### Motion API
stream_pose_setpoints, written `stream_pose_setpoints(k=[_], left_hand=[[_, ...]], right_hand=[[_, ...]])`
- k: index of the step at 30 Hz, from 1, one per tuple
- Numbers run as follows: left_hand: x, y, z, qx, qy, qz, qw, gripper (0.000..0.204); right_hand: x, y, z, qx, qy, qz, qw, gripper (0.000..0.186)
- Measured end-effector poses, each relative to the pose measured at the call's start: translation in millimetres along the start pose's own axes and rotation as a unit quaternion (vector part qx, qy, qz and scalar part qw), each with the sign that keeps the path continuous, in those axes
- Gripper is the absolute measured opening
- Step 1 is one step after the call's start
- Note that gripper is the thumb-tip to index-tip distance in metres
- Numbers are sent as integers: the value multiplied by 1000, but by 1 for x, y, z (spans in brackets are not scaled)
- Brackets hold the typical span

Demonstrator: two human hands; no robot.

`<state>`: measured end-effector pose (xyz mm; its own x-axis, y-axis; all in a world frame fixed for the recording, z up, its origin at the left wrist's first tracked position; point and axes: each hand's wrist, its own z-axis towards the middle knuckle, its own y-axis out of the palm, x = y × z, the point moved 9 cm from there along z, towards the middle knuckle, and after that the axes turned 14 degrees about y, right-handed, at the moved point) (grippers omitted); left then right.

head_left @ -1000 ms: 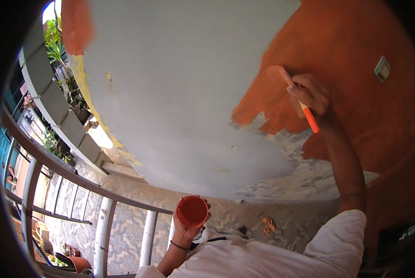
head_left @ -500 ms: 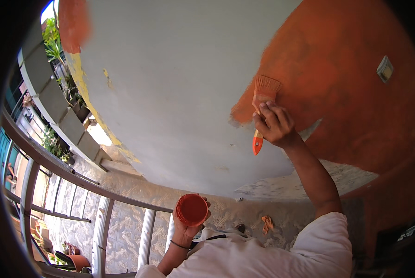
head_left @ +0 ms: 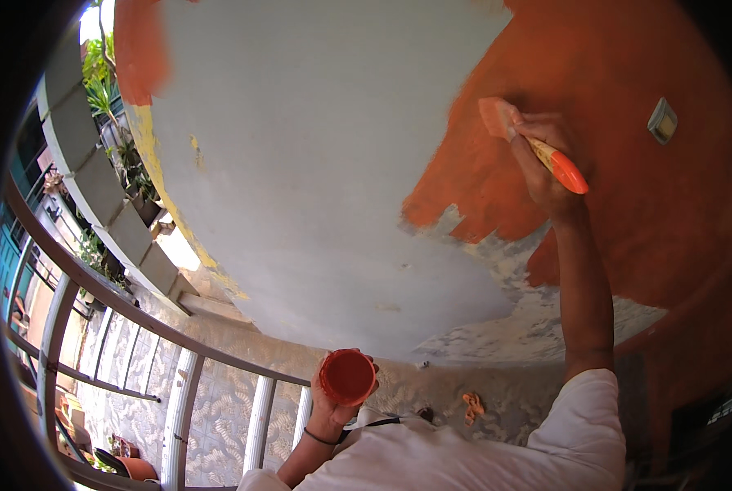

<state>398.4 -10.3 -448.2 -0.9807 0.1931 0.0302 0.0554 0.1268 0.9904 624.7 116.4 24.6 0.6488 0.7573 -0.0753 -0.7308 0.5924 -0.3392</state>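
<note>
My right hand [head_left: 546, 155] grips a flat paintbrush [head_left: 564, 168] with a wooden handle tipped in bright orange. Its bristles lie against the orange-painted part of the wall [head_left: 268, 164], close to the edge where orange meets bare grey. Low in front of me, my left hand [head_left: 325, 409] is wrapped round a small round tub of red-orange paint [head_left: 349, 377], held with its mouth facing up. The tub covers part of those fingers. Below the orange area the wall has a ragged edge and rough whitish patches [head_left: 497, 327].
A light switch [head_left: 662, 120] sits on the orange wall at right. To the left stands a metal ladder-like frame [head_left: 182, 409]. Yellow paint peels along the wall's left edge. Potted plants [head_left: 129, 168] stand beyond it, and a crumpled orange scrap [head_left: 472, 407] lies on the patterned floor.
My right hand has moved up and to the right with the paintbrush, whose handle now slants down to the right. More orange covers the lower edge. The paint tub shifted slightly in view.
</note>
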Motion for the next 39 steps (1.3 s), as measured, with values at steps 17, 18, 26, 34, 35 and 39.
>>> stream_pose_setpoints(k=[17,18,26,34,35,39], left_hand=[[35,-5,5,0,56,-6,998,56],[33,-6,6,7,57,-1,998,55],[9,-5,6,15,5,4,1000,53],[12,1,1,15,-20,-20,999,51],[9,0,-1,21,-23,-29,999,51],[3,3,-8,46,-4,18,999,52]], right_hand=[[-6,-38,-10,100,-112,-188,971,23],[-13,-39,-10,111,-139,-242,954,22],[-23,69,-139,-180,-91,-90,975,17],[-12,-54,18,159,-123,-164,966,16],[-16,-38,18,144,-123,-200,961,16],[-26,73,-82,59,-180,-232,954,13]])
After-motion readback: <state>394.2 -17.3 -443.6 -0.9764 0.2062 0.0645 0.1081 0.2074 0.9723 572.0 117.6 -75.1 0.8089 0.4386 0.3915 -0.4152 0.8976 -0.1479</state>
